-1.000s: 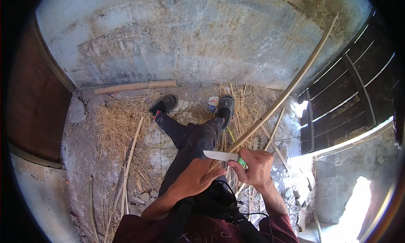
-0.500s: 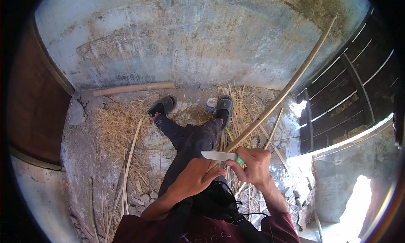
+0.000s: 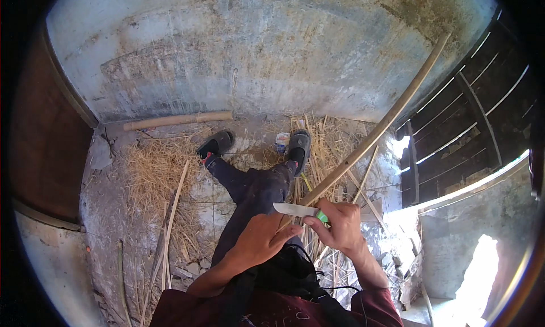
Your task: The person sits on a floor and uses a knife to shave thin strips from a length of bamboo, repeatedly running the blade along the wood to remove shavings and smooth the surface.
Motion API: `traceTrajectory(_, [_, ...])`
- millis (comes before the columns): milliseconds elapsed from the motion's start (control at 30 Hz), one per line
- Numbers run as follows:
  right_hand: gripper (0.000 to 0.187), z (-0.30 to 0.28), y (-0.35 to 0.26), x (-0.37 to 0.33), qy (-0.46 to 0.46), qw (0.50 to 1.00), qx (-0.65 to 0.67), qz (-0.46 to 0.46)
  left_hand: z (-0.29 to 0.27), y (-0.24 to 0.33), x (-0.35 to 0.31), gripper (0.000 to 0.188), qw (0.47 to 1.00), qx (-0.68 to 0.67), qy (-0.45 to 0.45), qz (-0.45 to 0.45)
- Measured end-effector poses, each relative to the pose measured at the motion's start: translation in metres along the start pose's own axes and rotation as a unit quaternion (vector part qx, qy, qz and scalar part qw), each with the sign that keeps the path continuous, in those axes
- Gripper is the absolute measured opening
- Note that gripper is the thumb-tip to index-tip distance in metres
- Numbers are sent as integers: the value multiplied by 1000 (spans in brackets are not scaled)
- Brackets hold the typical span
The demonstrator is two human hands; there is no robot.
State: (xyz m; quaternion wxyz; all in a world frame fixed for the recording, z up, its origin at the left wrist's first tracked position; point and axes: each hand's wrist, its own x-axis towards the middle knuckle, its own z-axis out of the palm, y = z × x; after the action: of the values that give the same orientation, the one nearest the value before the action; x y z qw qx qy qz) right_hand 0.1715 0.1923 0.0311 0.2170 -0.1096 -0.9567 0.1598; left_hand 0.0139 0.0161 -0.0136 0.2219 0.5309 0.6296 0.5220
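A long, pale bamboo strip (image 3: 374,138) slants from my lap up to the right, its far end in front of the stained wall. My left hand (image 3: 262,237) grips its near end, with the thumb lying along it. In my right hand (image 3: 342,226) is a knife with a green handle, held by the fist. The knife's broad blade (image 3: 294,209) points left and lies across the strip just beyond my left hand. The blade's contact with the strip is partly hidden from above.
Straw-like shavings (image 3: 156,171) cover the floor around my sandalled feet. A bamboo pole (image 3: 179,120) lies along the wall's foot. Thin strips (image 3: 175,213) lie at the left, more at the right. A dark slatted panel (image 3: 465,122) stands right, a brown door (image 3: 51,122) left.
The bamboo strip's far end has come down slightly and nearer to me. My hands and the knife keep nearly the same places, with the view shifted a little.
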Motion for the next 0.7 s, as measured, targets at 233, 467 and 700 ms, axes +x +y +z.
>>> traceTrajectory(233, [51,9,5,-8,25,994,74,-78,-1,-2,0,50,1000,8,-12,-18])
traceTrajectory(467, [45,17,11,-7,90,978,68,-176,-6,-1,1,52,995,-56,-61,-54])
traceTrajectory(700, [30,15,4,-1,117,974,56,-186,-12,6,8,50,988,-61,-102,-95])
